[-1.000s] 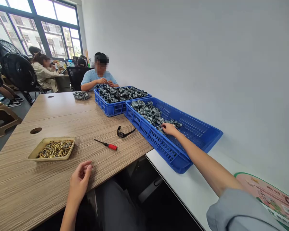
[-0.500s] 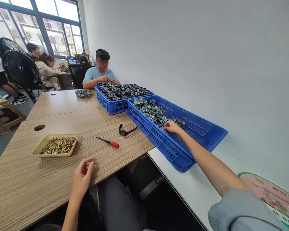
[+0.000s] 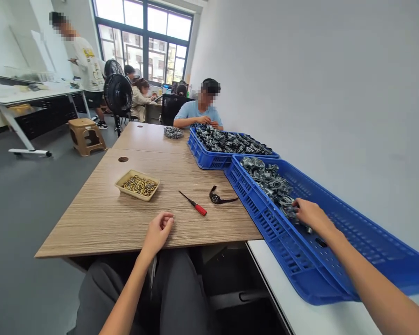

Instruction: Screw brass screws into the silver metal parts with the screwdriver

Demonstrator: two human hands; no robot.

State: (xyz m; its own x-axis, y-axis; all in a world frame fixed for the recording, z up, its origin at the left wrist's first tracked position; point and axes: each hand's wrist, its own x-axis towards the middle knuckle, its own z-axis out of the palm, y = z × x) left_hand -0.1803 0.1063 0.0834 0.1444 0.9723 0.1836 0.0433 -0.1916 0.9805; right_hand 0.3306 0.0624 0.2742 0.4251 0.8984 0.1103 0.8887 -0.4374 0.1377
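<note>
Right grip (image 3: 312, 216) touching irregular grey metal parts (image 3: 265, 179), clamping unclear, blue slatted plastic crate (image 3: 286, 242) around, left grip (image 3: 158, 232) loosely apart, brown wood-grain desk (image 3: 101, 218) beneath

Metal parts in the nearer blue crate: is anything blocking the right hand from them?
Nothing visible: the right hand is inside the open blue plastic crate, right at the near end of the metal parts.

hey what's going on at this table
The right hand is among grey metal parts in the nearer blue crate; its grip is hidden. The left hand, loosely curled, is at the near edge of the table. A screwdriver, watch and tray of brass-coloured pieces lie on it. Opposite, a co-worker handles something at the farther crate.
</note>
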